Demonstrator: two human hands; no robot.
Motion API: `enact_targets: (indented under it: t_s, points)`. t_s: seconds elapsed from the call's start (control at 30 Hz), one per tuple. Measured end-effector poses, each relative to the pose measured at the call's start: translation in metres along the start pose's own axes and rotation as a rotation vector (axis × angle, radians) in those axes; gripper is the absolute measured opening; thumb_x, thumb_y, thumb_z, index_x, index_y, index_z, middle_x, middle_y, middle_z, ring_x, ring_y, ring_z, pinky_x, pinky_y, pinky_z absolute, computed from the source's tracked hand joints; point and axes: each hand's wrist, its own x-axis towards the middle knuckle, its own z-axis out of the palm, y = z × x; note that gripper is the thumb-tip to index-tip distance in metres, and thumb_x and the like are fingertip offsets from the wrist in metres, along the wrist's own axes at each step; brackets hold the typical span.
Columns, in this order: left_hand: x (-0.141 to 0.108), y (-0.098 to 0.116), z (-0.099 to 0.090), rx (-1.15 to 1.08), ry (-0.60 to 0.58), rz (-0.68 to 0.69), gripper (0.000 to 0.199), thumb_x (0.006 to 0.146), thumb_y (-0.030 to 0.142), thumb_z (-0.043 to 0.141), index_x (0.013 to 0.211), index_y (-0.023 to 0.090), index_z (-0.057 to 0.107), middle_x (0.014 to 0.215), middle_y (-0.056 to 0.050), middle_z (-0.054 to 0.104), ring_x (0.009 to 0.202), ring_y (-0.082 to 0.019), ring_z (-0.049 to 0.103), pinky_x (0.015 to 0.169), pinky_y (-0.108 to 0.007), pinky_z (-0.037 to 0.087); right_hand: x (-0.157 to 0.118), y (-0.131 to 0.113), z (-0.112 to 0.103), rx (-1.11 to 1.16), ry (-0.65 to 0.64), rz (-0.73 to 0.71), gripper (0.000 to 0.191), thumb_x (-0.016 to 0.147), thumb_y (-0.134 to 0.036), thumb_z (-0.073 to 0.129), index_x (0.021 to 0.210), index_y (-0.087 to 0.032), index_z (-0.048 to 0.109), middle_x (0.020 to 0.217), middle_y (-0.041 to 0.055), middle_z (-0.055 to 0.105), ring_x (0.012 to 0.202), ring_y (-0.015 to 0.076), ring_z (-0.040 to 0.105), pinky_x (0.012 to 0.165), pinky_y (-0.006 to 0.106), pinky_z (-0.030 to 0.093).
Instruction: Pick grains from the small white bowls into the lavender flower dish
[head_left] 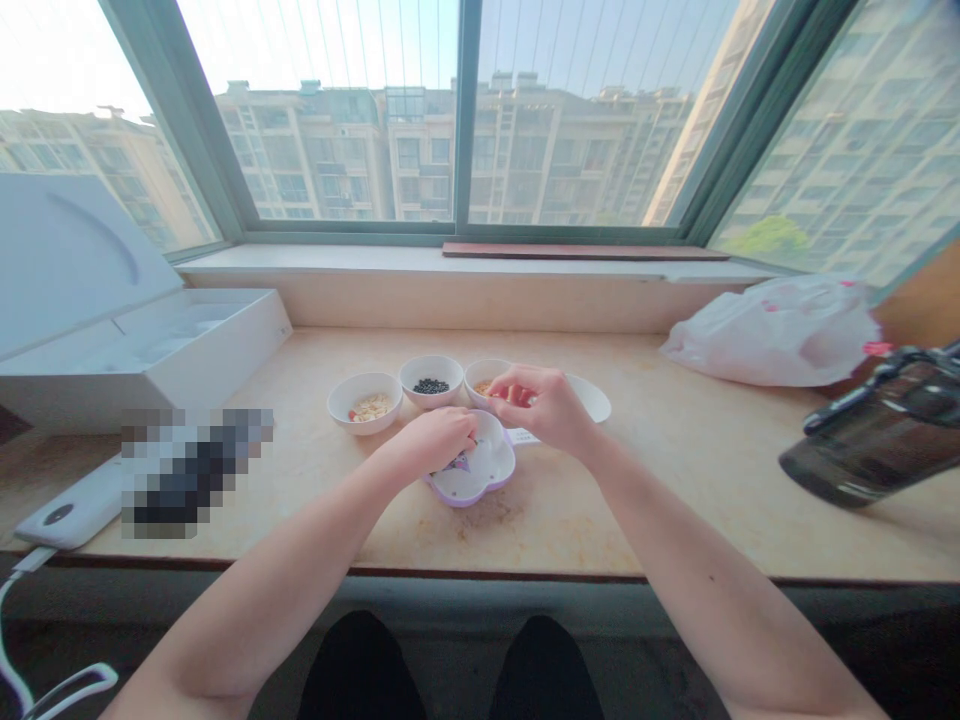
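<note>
Two white bowls point(365, 418), pale flakes in one and black beans in the other point(431, 395), sit on the table point(600, 510); next, the left hand point(439, 442), fingers bunched around something hidden, dips into a lobed plate with a purple rim point(487, 480); the right hand point(541, 405), curled, hangs beside a third bowl of orange grains point(480, 373), its grasp impossible to tell

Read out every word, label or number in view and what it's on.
Nothing is legible.
White slip by the right hand: too small to read.
Mark on the plate: too small to tell.
Pink marks on the bag: too blurred.
Pixelated patch: unreadable.
</note>
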Motion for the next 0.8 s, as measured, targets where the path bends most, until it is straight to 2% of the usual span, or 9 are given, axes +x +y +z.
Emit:
enact_targets:
  t_s: [0.1,0.3,0.4,0.5,0.57,0.67,0.8]
  points:
    - [0.0,0.001,0.001,0.033,0.001,0.043,0.018,0.089,0.011,0.053,0.076,0.014,0.065,0.096,-0.011,0.071,0.097,-0.025,0.067,0.091,-0.034,0.05,0.001,-0.001,0.0,0.006,-0.009,0.0,0.004,0.08,-0.021,0.071,0.079,-0.02,0.074,0.074,0.0003,0.069,0.059,0.0106,0.056,0.056,0.025,0.044]
    - [-0.001,-0.002,0.004,0.091,0.033,0.076,0.016,0.092,0.012,0.048,0.084,0.015,0.061,0.095,-0.009,0.068,0.093,-0.022,0.064,0.09,-0.035,0.048,0.0,-0.002,0.0,0.002,-0.014,-0.004,0.004,0.08,-0.024,0.073,0.079,-0.02,0.074,0.074,0.0005,0.069,0.058,0.0106,0.055,0.055,0.025,0.044]
    - [-0.003,-0.002,-0.003,-0.011,0.083,0.044,0.02,0.095,0.013,0.041,0.083,0.016,0.056,0.092,-0.008,0.064,0.088,-0.021,0.061,0.085,-0.035,0.046,0.0,-0.002,0.0,-0.009,-0.007,0.0,0.006,0.08,-0.025,0.073,0.079,-0.02,0.074,0.072,0.0002,0.069,0.059,0.0114,0.056,0.056,0.025,0.044]
    - [-0.005,0.002,-0.014,-0.33,0.202,-0.071,0.02,0.099,0.021,0.037,0.085,0.019,0.051,0.087,-0.004,0.06,0.081,-0.017,0.055,0.077,-0.032,0.043,0.002,-0.001,-0.005,-0.065,0.028,0.033,0.01,0.081,-0.029,0.071,0.081,-0.02,0.075,0.069,0.0002,0.068,0.058,0.0122,0.056,0.056,0.025,0.044]
    - [-0.007,0.006,-0.021,-0.608,0.228,-0.116,0.018,0.1,0.028,0.041,0.087,0.02,0.05,0.08,0.0,0.055,0.073,-0.015,0.049,0.069,-0.029,0.04,0.004,0.001,-0.011,-0.161,0.085,0.078,0.013,0.083,-0.031,0.069,0.084,-0.02,0.075,0.07,0.001,0.069,0.057,0.013,0.056,0.058,0.027,0.044]
    - [-0.009,0.012,-0.028,-1.08,0.172,-0.065,0.023,0.098,0.038,0.049,0.084,0.019,0.048,0.071,0.003,0.045,0.063,-0.011,0.04,0.062,-0.026,0.034,0.009,0.01,-0.026,-0.392,0.134,0.175,0.016,0.085,-0.031,0.065,0.085,-0.019,0.076,0.075,0.0038,0.073,0.062,0.0161,0.06,0.064,0.029,0.045]
    - [-0.013,0.015,-0.036,-1.532,0.074,0.008,0.031,0.093,0.042,0.062,0.08,0.018,0.047,0.075,0.002,0.044,0.064,-0.009,0.039,0.061,-0.024,0.033,0.01,0.027,-0.048,-0.699,0.035,0.369,0.02,0.087,-0.031,0.061,0.081,-0.02,0.077,0.082,0.0094,0.076,0.073,0.0218,0.066,0.064,0.031,0.043]
